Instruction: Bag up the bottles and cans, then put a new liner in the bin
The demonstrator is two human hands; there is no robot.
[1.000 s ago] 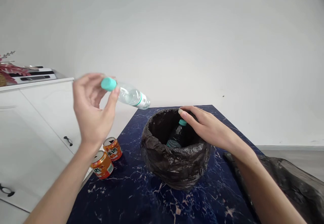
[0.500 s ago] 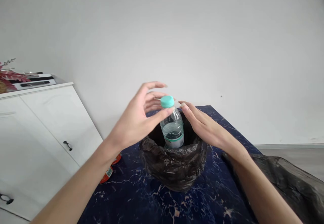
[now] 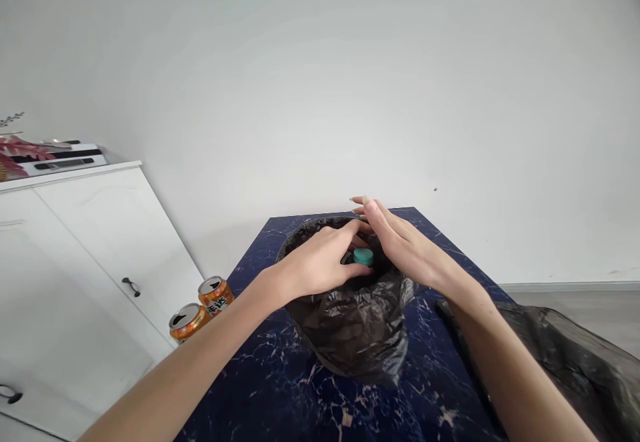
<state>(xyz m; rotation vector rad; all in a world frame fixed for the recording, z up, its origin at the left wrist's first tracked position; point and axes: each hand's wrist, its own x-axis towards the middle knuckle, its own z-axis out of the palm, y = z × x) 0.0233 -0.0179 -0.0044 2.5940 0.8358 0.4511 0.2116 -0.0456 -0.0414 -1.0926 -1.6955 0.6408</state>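
Apparently between left-hand fingers (image 3: 357, 270), teal-capped bottle (image 3: 363, 257)

A plain, pale grey wall (image 3: 320, 82) fills the far side, with 1 small dark mark (image 3: 435, 189) low on its right half. A white cabinet (image 3: 90, 249) with 2 dark handles (image 3: 131, 287) in view stands at left. A dark blue, marble-patterned table (image 3: 270, 349) reaches toward the wall. At right, a pale skirting board (image 3: 575, 287) borders a strip of greyish floor (image 3: 590, 312), and soft light falls over the room
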